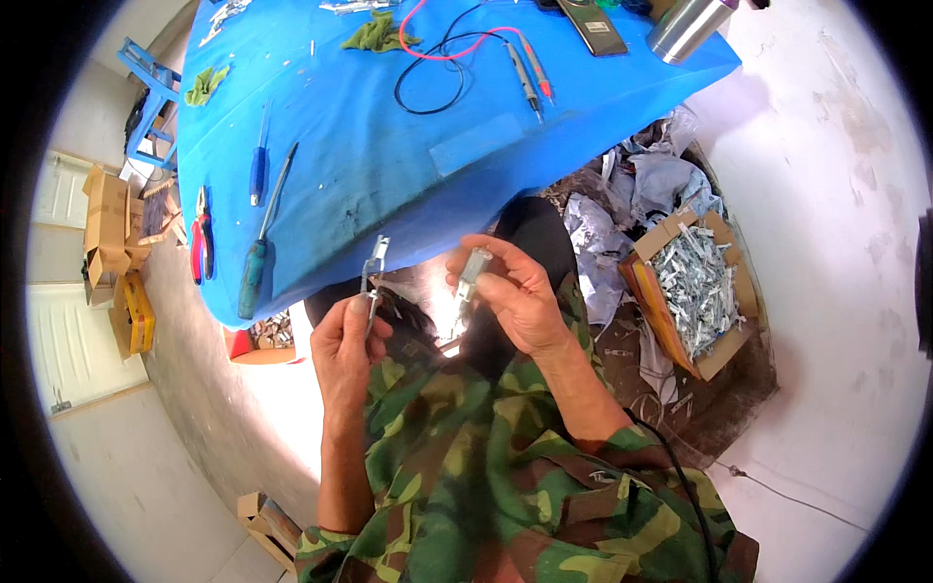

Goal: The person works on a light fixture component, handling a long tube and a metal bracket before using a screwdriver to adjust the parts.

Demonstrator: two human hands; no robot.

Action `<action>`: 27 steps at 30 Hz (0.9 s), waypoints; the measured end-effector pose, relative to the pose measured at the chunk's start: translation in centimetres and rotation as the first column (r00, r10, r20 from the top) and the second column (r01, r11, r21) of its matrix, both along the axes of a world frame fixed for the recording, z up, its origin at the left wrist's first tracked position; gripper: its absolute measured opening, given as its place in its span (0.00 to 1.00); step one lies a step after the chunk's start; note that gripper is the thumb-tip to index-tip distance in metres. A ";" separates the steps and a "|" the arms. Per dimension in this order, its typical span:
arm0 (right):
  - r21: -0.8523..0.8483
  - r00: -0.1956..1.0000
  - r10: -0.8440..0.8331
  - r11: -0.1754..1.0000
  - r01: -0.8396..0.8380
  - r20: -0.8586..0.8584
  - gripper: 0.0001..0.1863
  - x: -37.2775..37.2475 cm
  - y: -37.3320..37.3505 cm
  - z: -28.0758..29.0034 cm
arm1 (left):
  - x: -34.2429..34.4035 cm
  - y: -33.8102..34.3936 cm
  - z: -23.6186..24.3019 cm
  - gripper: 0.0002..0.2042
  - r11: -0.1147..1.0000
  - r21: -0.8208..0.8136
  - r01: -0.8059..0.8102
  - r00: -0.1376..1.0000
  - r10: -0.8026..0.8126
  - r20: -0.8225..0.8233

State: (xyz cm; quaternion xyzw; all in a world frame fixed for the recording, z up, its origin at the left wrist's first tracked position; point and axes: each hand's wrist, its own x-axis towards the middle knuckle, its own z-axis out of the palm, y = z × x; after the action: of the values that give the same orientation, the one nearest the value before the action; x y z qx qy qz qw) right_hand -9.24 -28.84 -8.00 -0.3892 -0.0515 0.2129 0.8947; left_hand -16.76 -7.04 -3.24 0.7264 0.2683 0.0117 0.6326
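My left hand (345,348) pinches the lower end of a thin, stepped metal piece (375,262), which points up past the fingers. Between the thumb and fingers of my right hand (520,296) is a small, boxy silvery metal part (474,269), tilted, with its lower end blurred by glare. The two parts are held apart, above my lap and just off the near edge of the blue-covered table (360,185). Closest to my left hand on the table lies a screwdriver with a teal handle (254,272).
Also on the table are red-handled pliers (201,238), a blue screwdriver (258,175), test probes (525,78) with wires, green cloths (379,34), a phone (593,26) and a steel tumbler (688,29). At right, a cardboard box (649,311) holds many small metal pieces.
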 end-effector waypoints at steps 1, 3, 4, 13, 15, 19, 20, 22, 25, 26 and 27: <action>-0.010 0.999 -0.011 1.000 0.012 0.035 0.23 0.0 -0.1 -0.2 | -0.2 0.3 -0.1 0.17 1.000 -0.010 -0.021 1.000 0.021 0.004; -0.025 0.994 -0.030 0.999 0.032 0.104 0.23 0.0 -0.1 -0.6 | -0.3 0.6 -0.1 0.16 0.998 -0.031 -0.052 0.998 0.053 0.020; -0.045 0.991 -0.031 0.998 0.037 0.129 0.23 0.0 -0.1 -0.6 | -0.4 0.7 0.0 0.16 0.997 -0.035 -0.065 0.997 0.066 0.030; -0.245 0.988 -0.107 0.961 0.130 0.108 0.21 -0.5 -1.5 -0.4 | 1.5 3.7 0.6 0.11 0.975 -0.105 -0.195 0.956 0.213 0.201; -0.351 0.981 -0.124 0.921 0.169 0.146 0.19 -0.4 -1.6 0.1 | 2.3 5.7 -0.5 0.11 0.965 -0.056 -0.257 0.937 0.263 0.229; -0.168 0.969 -0.245 0.955 0.246 0.032 0.17 -0.9 -1.4 -1.5 | 3.9 8.4 -1.4 0.15 0.958 -0.200 -0.203 0.922 0.256 0.290; -0.151 0.973 -0.231 0.962 0.229 0.002 0.18 -1.2 -1.5 -2.2 | 4.5 8.3 -1.5 0.16 0.951 -0.245 -0.190 0.915 0.262 0.306; -0.125 0.971 -0.239 0.964 0.235 -0.020 0.18 -1.4 -1.7 -2.9 | 6.5 7.1 -0.8 0.17 0.948 -0.280 -0.154 0.908 0.247 0.337; -0.149 0.946 -0.295 0.950 0.275 -0.136 0.17 -1.8 -2.2 -3.2 | 9.5 1.6 0.4 0.16 0.999 -0.042 -0.011 0.929 0.026 0.368; -0.163 0.939 -0.292 0.951 0.264 -0.180 0.17 -1.8 -2.3 -3.6 | 9.9 -3.3 2.2 0.17 0.991 0.025 0.130 0.928 -0.130 0.348; -0.152 0.928 -0.327 0.941 0.302 -0.181 0.17 -1.8 -2.5 -3.7 | 10.0 -9.0 4.2 0.19 0.958 0.088 0.273 0.903 -0.287 0.319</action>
State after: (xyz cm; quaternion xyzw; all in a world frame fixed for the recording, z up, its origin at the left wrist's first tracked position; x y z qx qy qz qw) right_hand -11.05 -31.31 -11.74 -0.4225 0.1164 0.1079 0.8924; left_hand -6.79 -16.07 0.95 0.7580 0.0516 0.0471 0.6485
